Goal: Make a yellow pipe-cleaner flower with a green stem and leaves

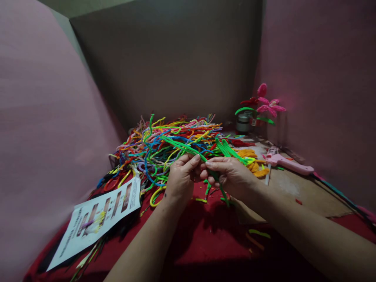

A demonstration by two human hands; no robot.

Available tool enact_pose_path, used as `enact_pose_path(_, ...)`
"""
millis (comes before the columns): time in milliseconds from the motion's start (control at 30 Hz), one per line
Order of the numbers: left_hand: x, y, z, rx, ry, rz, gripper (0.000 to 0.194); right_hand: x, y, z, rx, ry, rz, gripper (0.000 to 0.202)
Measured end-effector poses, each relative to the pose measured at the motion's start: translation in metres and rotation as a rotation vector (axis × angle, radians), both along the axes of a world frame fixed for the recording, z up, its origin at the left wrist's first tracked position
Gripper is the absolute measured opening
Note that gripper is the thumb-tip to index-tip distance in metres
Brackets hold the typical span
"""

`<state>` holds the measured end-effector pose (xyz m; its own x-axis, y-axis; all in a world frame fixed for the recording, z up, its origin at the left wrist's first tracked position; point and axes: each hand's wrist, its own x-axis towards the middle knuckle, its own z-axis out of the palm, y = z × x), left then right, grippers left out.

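Observation:
Green pipe cleaners (183, 146) run between my two hands over the front of the table. My left hand (183, 172) pinches them with thumb and forefinger, and their far ends point up and left over the pile. Close beside it, my right hand (227, 174) grips the same green strands, with thumb and forefinger closed; a green end hangs below its fingers. Behind the hands spreads a big tangled heap of coloured pipe cleaners (158, 156). Folded green pipe cleaners (227, 148) lie just past my right hand, next to orange fuzzy pieces (260, 169).
A pink glue gun (289, 163) lies on a tan board (283, 192) at right. Behind it, pink pipe-cleaner flowers (272, 105) stand by a grey jar (243, 123). A printed sheet (100, 219) and yellow-handled scissors (155, 197) are at left on red cloth (205, 239).

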<state>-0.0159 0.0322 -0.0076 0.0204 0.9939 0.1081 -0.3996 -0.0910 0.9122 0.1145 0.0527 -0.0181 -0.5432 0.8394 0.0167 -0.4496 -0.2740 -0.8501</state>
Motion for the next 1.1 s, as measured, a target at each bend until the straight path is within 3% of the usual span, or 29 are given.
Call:
enact_pose_path(167,-0.001,0.001,0.002,-0.023,-0.083,-0.037,0.015,0.001,0.0,0.002,0.006,0.036,-0.007,0.008)
enact_pose_path(300,-0.004,0.0,0.005,-0.093,0.002,-0.036,0.014,0.0,-0.002,0.003,0.082,0.024,-0.051,0.007)
enact_pose_path(367,-0.005,-0.002,0.006,-0.03,0.126,0.131,0.017,0.0,-0.003,0.004,0.103,-0.002,-0.079,0.008)
enact_pose_path(467,-0.006,-0.005,0.006,0.245,0.397,0.468,0.013,0.0,-0.004,0.005,0.121,-0.038,-0.095,0.009)
enact_pose_path(533,-0.006,-0.006,0.004,0.382,0.543,0.582,0.015,0.0,-0.005,0.005,0.135,-0.063,-0.1,0.009)
enact_pose_path(733,-0.011,-0.004,0.006,0.488,0.93,0.562,0.008,0.001,-0.007,0.007,0.198,-0.134,-0.15,0.009)
enact_pose_path(833,-0.015,-0.003,0.007,0.552,1.104,0.617,0.009,0.001,-0.009,0.009,0.254,-0.159,-0.177,0.012)
enact_pose_path(1100,-0.013,-0.003,0.005,0.636,1.083,0.53,0.009,0.002,-0.011,0.011,0.307,-0.188,-0.167,0.015)
